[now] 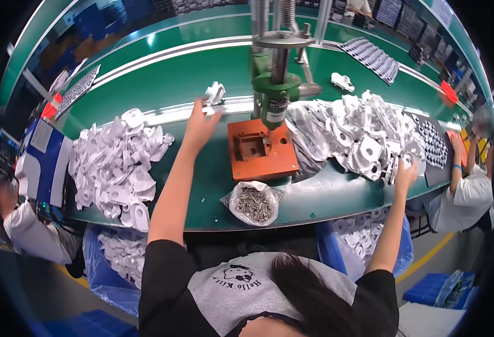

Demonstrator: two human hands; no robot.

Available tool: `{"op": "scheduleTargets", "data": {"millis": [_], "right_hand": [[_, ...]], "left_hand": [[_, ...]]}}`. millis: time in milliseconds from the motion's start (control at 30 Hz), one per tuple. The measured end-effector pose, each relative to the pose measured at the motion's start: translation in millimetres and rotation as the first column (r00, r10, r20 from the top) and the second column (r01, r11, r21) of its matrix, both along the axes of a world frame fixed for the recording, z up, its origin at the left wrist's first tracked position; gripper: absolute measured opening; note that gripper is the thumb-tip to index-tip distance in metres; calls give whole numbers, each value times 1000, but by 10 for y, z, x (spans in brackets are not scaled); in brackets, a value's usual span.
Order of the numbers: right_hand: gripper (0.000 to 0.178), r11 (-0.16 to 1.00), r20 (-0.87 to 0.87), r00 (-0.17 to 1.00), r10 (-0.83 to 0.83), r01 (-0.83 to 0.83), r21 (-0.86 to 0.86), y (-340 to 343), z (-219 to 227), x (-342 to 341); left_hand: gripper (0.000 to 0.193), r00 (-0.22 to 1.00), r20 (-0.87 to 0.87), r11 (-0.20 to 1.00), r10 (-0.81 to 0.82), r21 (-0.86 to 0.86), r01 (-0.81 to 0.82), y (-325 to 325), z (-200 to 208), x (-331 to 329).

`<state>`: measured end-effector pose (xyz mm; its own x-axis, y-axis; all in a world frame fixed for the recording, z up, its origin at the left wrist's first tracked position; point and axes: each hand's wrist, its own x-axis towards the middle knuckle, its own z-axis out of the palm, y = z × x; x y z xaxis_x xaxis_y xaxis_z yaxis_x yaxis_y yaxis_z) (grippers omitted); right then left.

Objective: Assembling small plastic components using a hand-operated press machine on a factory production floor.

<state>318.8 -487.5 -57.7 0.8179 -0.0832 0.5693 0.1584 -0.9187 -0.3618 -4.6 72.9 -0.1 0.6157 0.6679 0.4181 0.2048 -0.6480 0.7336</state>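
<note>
My left hand [201, 128] is raised over the far side of the bench, thumb and fingers apart. Just beyond its fingertips a white plastic part [215, 93] sits on the metal rail. My right hand [406, 175] is at the near right edge of a heap of white plastic parts [365, 132], its fingers closed around one of them. Between my hands stands a green press [272, 92] with its head above an orange fixture block [263, 163]. The recess in the block shows no white part. In front of it lies a bag of small metal pins [252, 205].
Another heap of white parts [115, 168] covers the bench's left. Blue-lined bins [115, 264] of parts stand below the edge on both sides. A lone white part [342, 82] lies on the green belt [202, 67]. Other people [460, 196] work at both sides.
</note>
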Motion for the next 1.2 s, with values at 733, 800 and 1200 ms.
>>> {"op": "scheduleTargets", "data": {"millis": [733, 800, 1200], "right_hand": [[22, 617, -276, 853, 444, -68, 784, -176, -300, 149], [21, 715, -178, 908, 378, -165, 679, -246, -405, 212], [39, 762, 296, 947, 125, -282, 583, 4, 95, -105]], "left_hand": [[35, 800, -307, 856, 516, 148, -495, -719, -324, -2472], [34, 846, -263, 881, 464, 43, -470, -678, -202, -2368], [26, 963, -32, 848, 266, -467, -250, -497, -226, -1944]]}}
